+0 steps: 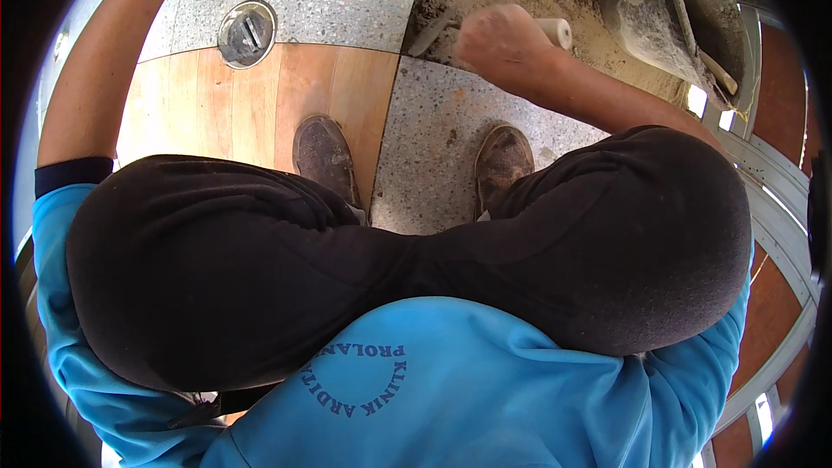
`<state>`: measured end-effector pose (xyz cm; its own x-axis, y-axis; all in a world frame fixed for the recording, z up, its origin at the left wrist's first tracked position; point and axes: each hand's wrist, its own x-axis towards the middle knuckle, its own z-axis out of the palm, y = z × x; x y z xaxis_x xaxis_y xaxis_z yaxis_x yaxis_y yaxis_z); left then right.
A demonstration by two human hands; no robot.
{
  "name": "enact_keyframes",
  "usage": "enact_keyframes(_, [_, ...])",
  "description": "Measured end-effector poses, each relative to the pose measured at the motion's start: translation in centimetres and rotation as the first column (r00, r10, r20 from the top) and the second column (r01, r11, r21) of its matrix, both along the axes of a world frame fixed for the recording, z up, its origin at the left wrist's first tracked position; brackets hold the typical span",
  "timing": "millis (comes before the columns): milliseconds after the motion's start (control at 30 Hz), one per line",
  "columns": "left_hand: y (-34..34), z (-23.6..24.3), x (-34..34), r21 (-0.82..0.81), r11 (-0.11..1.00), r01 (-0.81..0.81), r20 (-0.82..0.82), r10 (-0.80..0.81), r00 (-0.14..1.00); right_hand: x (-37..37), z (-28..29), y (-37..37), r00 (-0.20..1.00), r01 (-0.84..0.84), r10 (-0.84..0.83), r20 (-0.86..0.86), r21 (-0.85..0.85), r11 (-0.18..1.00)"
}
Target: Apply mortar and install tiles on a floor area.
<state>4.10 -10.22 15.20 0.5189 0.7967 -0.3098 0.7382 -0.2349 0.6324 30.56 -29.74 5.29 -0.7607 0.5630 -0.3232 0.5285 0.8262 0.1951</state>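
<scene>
My right hand [501, 42] is closed in a fist above the edge of a speckled grey tile [442, 113], beside bare sandy ground. A flat grey blade like a trowel's [433, 35] shows just left of the fist. A thick cream cylinder [555, 32] shows just right of it. The hand hides what lies between them, so I cannot tell whether they are one tool or whether it is in my fingers. My left arm [104, 78] stretches forward past the upper left rim, and its hand is out of the picture.
A round metal-rimmed piece with a dark bar across it [247, 33] sits where speckled and wood-patterned tiles [243, 113] meet. At far right, a cement-crusted bucket [637, 4] leans with a long-handled tool [682, 4] across its mouth. Metal framing [771, 169] runs along the right.
</scene>
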Motion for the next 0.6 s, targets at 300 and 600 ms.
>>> enact_keyframes(300, [1.3, -1.7, -0.3, -0.007, 0.999, -0.045, -0.061, 0.044, 0.997, 3.8, 0.1, -0.2, 0.911, 0.339, -0.381, -0.155, -0.241, 0.909])
enact_keyframes(600, [1.1, -2.4, -1.3, 0.002, 0.998, -0.056, -0.084, 0.056, 0.995, 5.3, -1.1, -4.2, 0.775, 0.521, -0.629, -0.065, -0.498, 0.694])
